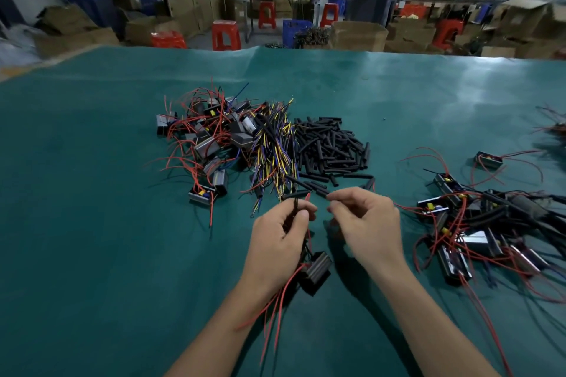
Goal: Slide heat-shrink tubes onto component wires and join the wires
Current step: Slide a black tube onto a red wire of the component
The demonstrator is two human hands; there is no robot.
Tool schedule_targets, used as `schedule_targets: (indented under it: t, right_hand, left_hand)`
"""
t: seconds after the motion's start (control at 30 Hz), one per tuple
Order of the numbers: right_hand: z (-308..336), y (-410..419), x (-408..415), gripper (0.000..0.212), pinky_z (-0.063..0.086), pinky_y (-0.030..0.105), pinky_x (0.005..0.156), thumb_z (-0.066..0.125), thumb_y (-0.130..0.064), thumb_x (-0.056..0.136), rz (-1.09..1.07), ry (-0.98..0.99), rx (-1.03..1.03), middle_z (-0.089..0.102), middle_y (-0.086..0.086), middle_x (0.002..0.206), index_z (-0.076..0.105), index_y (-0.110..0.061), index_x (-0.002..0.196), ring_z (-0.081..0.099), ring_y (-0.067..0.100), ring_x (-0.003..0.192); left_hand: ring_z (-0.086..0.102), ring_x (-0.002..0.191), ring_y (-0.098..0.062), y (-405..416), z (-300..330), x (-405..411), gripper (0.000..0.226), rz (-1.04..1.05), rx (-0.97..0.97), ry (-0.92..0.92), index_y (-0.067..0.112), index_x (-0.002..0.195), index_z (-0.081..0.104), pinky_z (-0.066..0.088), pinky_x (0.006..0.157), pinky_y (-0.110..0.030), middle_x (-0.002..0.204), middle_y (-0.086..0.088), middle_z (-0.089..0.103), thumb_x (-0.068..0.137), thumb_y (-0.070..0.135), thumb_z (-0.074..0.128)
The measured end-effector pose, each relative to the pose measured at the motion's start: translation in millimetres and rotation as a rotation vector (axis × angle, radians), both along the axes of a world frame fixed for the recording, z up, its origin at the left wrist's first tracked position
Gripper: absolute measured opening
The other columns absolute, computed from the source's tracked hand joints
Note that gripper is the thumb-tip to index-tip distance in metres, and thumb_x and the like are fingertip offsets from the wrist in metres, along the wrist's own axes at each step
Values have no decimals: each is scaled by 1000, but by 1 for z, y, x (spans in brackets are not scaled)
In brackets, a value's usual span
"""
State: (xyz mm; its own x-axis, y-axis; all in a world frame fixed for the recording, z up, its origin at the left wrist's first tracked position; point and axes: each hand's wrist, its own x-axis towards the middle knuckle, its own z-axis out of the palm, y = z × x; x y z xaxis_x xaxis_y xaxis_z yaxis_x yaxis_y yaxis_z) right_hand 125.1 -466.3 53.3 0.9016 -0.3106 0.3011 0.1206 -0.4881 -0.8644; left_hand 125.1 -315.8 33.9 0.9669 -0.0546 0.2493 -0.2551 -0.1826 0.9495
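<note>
Holding wires and tube above green mat (92, 162).
Left hand (280, 242): fingers pinched on black and red wires; black component (315, 271) hangs below. Right hand (366, 220): fingertips pinched on short black tube (321, 193). Tube pile (330, 147) beyond, component heap (211, 138) further left.

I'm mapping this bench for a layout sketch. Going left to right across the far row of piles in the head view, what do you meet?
Pile of black components with red wires → bundle of yellow and blue wires → heap of black heat-shrink tubes.
</note>
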Motion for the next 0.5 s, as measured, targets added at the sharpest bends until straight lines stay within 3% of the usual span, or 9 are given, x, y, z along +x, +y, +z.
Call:
schedule_targets:
  t: [0.1, 0.2, 0.3, 0.43, 0.5]
  right_hand:
    - [14, -13, 18, 14, 50, 12, 69, 75, -16, 86, 83, 66, -261, 72, -22, 79, 77, -28, 91, 65, -1, 70]
    - [25, -14, 48, 19, 52, 24, 80, 75, -23, 86, 185, 162, -523, 68, -18, 91, 75, -28, 105, 61, 4, 75]
    - [22, -8, 65, 25, 54, 37, 86, 77, -32, 85, 217, 257, -655, 65, -8, 98, 73, -27, 109, 63, 19, 94]
    - [13, -3, 74, 14, 56, 39, 80, 75, -28, 85, 162, 247, -624, 66, -7, 91, 73, -28, 99, 64, 22, 92]
    - [13, -3, 77, 11, 57, 38, 80, 71, -22, 85, 126, 256, -622, 69, -5, 92, 73, -27, 94, 66, 24, 92]
  left_hand:
    - [67, 84, -5, 1, 2, 0, 23, -55, 46, -25, 19, 95, 73, 50, 77, -15, 90, 5, 73, 98, 5, 55]
    - [66, 88, -1, 2, 4, -1, 25, -97, 46, -21, 18, 97, 73, 47, 76, -8, 95, 3, 71, 99, 2, 54]
    - [66, 93, -4, 2, 1, 0, 23, -83, 44, -29, 21, 98, 73, 51, 81, -17, 97, 6, 71, 99, 8, 54]
    - [66, 95, -9, 1, -1, 2, 23, -41, 14, -4, 21, 99, 73, 58, 88, -38, 97, 8, 70, 93, 21, 51]
    - [66, 95, -9, 0, -1, 2, 24, -31, 6, -1, 21, 99, 73, 58, 87, -43, 96, 9, 69, 92, 23, 50]
